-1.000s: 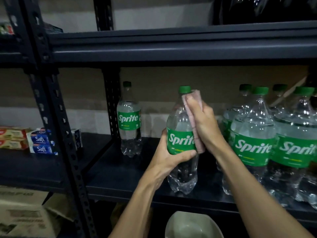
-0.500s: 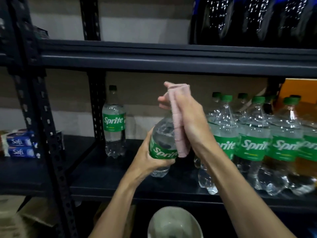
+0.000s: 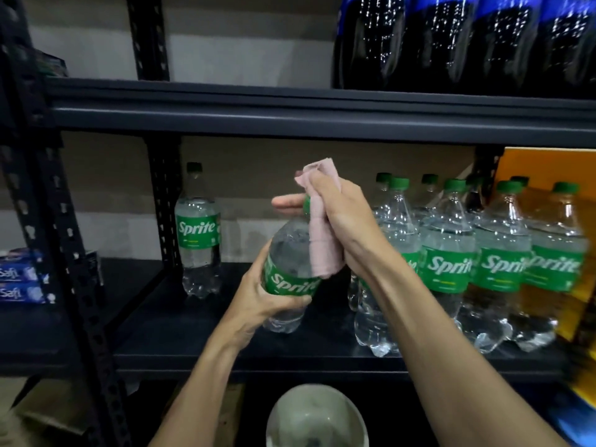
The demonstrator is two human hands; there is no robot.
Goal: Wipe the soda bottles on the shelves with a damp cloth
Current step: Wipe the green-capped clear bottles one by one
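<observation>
What has just changed: the bottle, which stood upright on the shelf a second ago, is now lifted clear of it and tilted, its top leaning away to the right. The cloth has slid from the bottle's side up over the neck and cap.
Meaning for the task: the wipe seems to have reached the top of this bottle, so it is probably near done and due back on the shelf. Whether the others have been wiped I cannot tell.
Left hand: wrapped round the label band, carrying the bottle.
Right hand: closed round the folded pink cloth at the neck, one finger sticking out straight past the cap.
Bottle's place: in the air before the middle shelf, between the lone bottle and the cluster.
Sprite count: one in hand; one lone bottle standing at the back left; a cluster on the right with at least seven green caps, the rear ones partly hidden.
Dark bottles: four on the shelf above, cut off by the frame.
Cloth: one.
Bowl: one, pale, below the shelf edge.
Boxes: two blue ones, far left.
</observation>
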